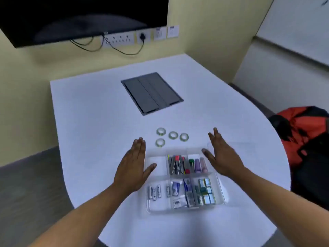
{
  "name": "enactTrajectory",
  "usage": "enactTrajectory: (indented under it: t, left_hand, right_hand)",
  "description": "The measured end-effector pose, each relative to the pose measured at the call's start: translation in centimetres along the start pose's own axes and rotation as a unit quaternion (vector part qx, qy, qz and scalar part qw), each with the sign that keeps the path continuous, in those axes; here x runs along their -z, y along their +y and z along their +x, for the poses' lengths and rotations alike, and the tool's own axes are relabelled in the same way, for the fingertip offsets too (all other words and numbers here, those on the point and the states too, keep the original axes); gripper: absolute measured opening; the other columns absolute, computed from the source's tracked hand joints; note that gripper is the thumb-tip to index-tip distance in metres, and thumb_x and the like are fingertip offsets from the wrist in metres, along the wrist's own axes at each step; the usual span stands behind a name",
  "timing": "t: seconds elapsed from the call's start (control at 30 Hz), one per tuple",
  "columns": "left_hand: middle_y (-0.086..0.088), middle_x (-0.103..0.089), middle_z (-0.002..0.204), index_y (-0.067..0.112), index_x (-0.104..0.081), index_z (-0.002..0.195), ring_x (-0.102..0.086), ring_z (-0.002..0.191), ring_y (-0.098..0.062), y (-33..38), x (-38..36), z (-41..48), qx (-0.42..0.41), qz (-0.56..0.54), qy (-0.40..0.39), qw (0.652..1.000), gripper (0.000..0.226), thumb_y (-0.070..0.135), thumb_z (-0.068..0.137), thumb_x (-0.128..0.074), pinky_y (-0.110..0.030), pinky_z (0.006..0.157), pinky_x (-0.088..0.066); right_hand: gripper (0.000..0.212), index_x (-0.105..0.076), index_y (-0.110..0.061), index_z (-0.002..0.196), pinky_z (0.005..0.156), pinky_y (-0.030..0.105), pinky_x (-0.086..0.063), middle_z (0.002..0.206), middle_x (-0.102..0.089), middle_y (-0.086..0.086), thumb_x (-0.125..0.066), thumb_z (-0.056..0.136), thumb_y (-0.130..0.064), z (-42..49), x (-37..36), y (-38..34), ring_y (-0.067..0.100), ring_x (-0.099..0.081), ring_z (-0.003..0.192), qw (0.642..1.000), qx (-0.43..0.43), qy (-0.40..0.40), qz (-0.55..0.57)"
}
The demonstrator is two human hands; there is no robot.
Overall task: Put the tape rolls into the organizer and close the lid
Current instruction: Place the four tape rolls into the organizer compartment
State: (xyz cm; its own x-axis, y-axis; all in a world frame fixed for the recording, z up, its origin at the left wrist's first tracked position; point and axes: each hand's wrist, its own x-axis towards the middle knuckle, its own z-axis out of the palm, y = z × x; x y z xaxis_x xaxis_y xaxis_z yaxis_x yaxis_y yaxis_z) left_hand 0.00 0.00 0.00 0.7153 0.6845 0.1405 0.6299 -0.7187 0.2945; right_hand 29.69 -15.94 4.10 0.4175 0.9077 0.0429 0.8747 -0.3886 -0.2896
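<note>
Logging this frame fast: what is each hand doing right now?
Left hand: open, fingers spread flat, holding nothing.
Right hand: open, holding nothing, over the clear plastic compartment organizer.

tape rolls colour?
Pale green, translucent-looking rings; all four tape rolls lie on the white table. Head view, the only one.

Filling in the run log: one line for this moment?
tape rolls: on table | organizer: open | left hand: empty | right hand: empty

On the desk (pixel 89 107) we see four tape rolls (pixel 171 138) just behind the organizer (pixel 183 180); our left hand (pixel 132 168) and right hand (pixel 220 157) flank it.
</note>
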Motion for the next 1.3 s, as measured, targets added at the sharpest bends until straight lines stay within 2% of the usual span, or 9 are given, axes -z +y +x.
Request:
enactTrajectory:
  t: [0.13,0.3,0.5,0.67,0.9,1.03,1.13,1.2,1.3]
  left_hand:
    - [-0.001,0.014,0.157,0.013,0.011,0.148,0.014,0.146,-0.014,1.2,-4.5,-4.1,-0.009,0.003,-0.117,0.993,0.087,0.07,0.088,-0.014,-0.025,0.116,0.005]
    - [-0.003,0.016,0.158,0.015,0.0,0.152,0.016,0.145,-0.015,2.7,-7.2,-5.8,0.046,0.033,-0.158,0.986,0.081,0.065,0.091,-0.021,-0.028,0.117,0.005]
    - [-0.003,0.006,0.158,0.013,-0.01,0.151,0.009,0.145,-0.014,3.3,-7.9,-6.5,0.103,0.024,-0.132,0.986,0.098,0.076,0.078,0.004,-0.032,0.118,-0.001]
    - [-0.001,-0.009,0.16,0.014,-0.019,0.15,0.0,0.146,-0.01,1.0,-7.4,-6.2,0.159,0.015,-0.091,0.983,0.082,0.066,0.088,-0.018,-0.034,0.119,-0.009]
    - [-0.009,-0.021,0.159,0.009,-0.022,0.149,-0.014,0.147,-0.022,-4.1,-8.1,-3.1,0.192,-0.037,-0.105,0.975,0.078,0.059,0.089,-0.025,-0.039,0.118,-0.018]
    - [-0.009,-0.009,0.161,0.012,-0.011,0.151,-0.007,0.148,-0.026,-6.3,-10.1,-1.5,0.172,-0.029,-0.165,0.971,0.081,0.055,0.09,-0.044,-0.046,0.118,-0.015]
    - [-0.006,0.011,0.161,0.023,0.006,0.151,0.01,0.148,-0.026,-7.1,-11.9,-0.6,0.184,-0.032,-0.241,0.953,0.093,0.058,0.086,-0.05,-0.052,0.117,-0.002]
    - [-0.004,0.03,0.155,0.024,0.022,0.145,0.025,0.143,-0.025,-7.3,-12.9,-0.4,0.187,-0.034,-0.275,0.943,0.101,0.062,0.083,-0.049,-0.055,0.114,0.007]
    - [0.001,0.047,0.142,0.025,0.04,0.132,0.043,0.132,-0.021,-7.9,-13.8,-0.4,0.184,-0.039,-0.307,0.933,0.103,0.064,0.084,-0.043,-0.057,0.111,0.014]
  right_hand:
    - [0.073,-0.017,-0.013,0.154,0.119,0.031,-0.012,0.163,-0.001,0.006,-0.04,0.097,-0.052,-4.9,-4.9,2.1,0.024,-0.006,0.151,0.996,-0.016,-0.087,-0.02]
    - [0.067,-0.017,-0.016,0.154,0.12,0.034,-0.015,0.161,0.001,0.002,-0.033,0.099,-0.05,-7.2,-7.8,4.8,0.024,-0.004,0.151,0.989,0.026,-0.141,-0.031]
    - [0.072,-0.009,-0.018,0.155,0.122,0.036,-0.012,0.163,-0.005,-0.001,-0.029,0.098,-0.056,-6.9,-9.4,6.3,0.02,0.002,0.151,0.982,0.065,-0.176,-0.025]
    - [0.073,-0.012,-0.021,0.155,0.122,0.034,-0.013,0.162,-0.014,-0.005,-0.039,0.096,-0.054,-6.9,-9.7,6.5,0.017,-0.001,0.151,0.984,0.052,-0.169,0.007]
    - [0.067,-0.037,-0.022,0.148,0.113,0.036,-0.029,0.152,-0.041,-0.003,-0.065,0.089,-0.035,-6.7,-8.8,5.9,0.02,-0.024,0.146,0.99,0.041,-0.131,0.027]
    - [0.057,-0.05,-0.023,0.139,0.109,0.039,-0.036,0.141,-0.055,-0.004,-0.067,0.086,-0.036,-5.2,-8.2,4.8,0.023,-0.039,0.139,0.988,-0.002,-0.15,-0.029]
    - [0.033,-0.069,-0.024,0.113,0.091,0.038,-0.047,0.112,-0.073,-0.002,-0.069,0.083,-0.036,-2.5,-7.5,3.9,0.023,-0.06,0.11,0.989,-0.027,-0.138,-0.041]
    - [0.024,-0.071,-0.024,0.106,0.083,0.035,-0.052,0.103,-0.075,-0.002,-0.066,0.086,-0.036,-0.1,-6.9,3.3,0.021,-0.066,0.095,0.988,-0.048,-0.144,-0.013]
    - [0.025,-0.069,-0.021,0.108,0.082,0.035,-0.054,0.105,-0.074,-0.001,-0.064,0.089,-0.035,4.5,-6.9,2.5,0.02,-0.067,0.094,0.986,-0.061,-0.155,0.015]
